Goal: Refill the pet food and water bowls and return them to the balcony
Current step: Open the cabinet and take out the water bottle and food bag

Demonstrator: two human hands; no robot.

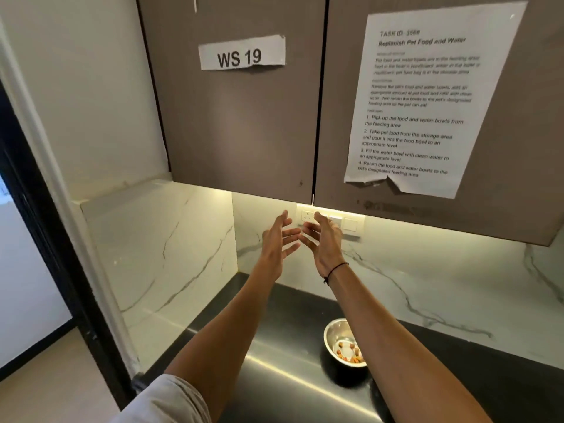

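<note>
A steel food bowl [341,343] with a few kibble pieces in its bottom stands on the dark countertop [274,377], partly hidden under my right forearm. Both arms are stretched forward above the counter. My left hand [279,239] and my right hand [323,239] are raised with palms facing each other, fingers spread, a small gap between them, holding nothing. A black cord sits around my right wrist. No water bowl or food bag is in view.
Brown wall cabinets [244,123] hang just above the hands, bearing a "WS 19" label [241,56] and a taped task sheet [424,99]. A socket and switch plate [335,222] sits on the marble backsplash. A dark door frame [45,239] runs along the left.
</note>
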